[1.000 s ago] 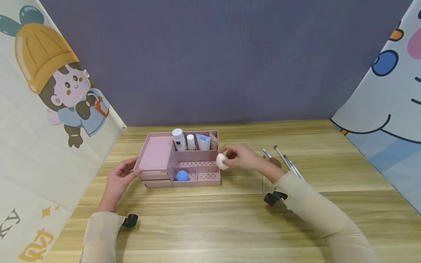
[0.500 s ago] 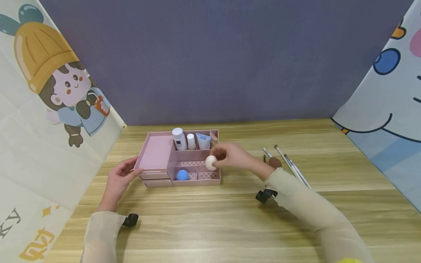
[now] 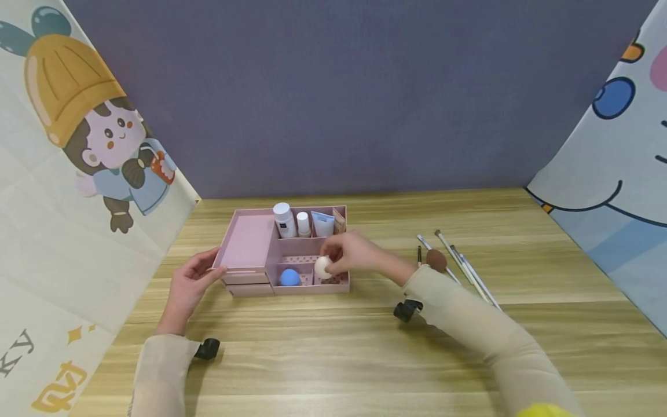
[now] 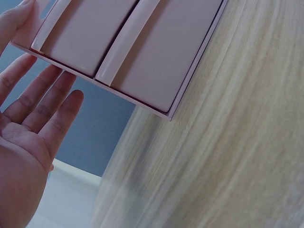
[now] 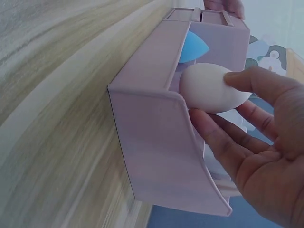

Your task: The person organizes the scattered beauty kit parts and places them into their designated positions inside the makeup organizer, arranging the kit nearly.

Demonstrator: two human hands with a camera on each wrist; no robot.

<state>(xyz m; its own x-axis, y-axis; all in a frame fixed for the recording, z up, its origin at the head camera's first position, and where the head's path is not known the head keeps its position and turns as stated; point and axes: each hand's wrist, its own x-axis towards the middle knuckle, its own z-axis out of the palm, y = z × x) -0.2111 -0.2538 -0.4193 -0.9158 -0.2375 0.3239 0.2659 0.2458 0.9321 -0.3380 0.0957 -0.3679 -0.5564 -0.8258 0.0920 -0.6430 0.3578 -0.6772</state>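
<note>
My right hand [image 3: 354, 253] pinches a white egg-shaped makeup sponge [image 5: 209, 88] between thumb and fingers. It holds the sponge over the front right compartment of a pink makeup organizer [image 3: 250, 238], close above the perforated floor. A blue makeup sponge [image 3: 289, 278] lies in the front compartment just left of it. At the organizer's front left corner, my left hand [image 3: 191, 284] holds on, thumb at the front edge and fingertips against the side wall. The left wrist view shows those fingers [image 4: 61, 111] nearly straight beside the two drawers [image 4: 161, 52].
A white bottle [image 3: 284, 221], a smaller white-capped bottle [image 3: 303, 225] and a light-blue tube [image 3: 323, 225] stand in the organizer's back row. To the right, several makeup brushes [image 3: 461, 263] lie on the wooden table [image 3: 333, 353]. A dark panel [image 3: 365, 104] rises behind.
My right hand has moved left and down with the white makeup sponge, from beside the organizer's right wall to over the front right compartment. The left hand has stayed put.
</note>
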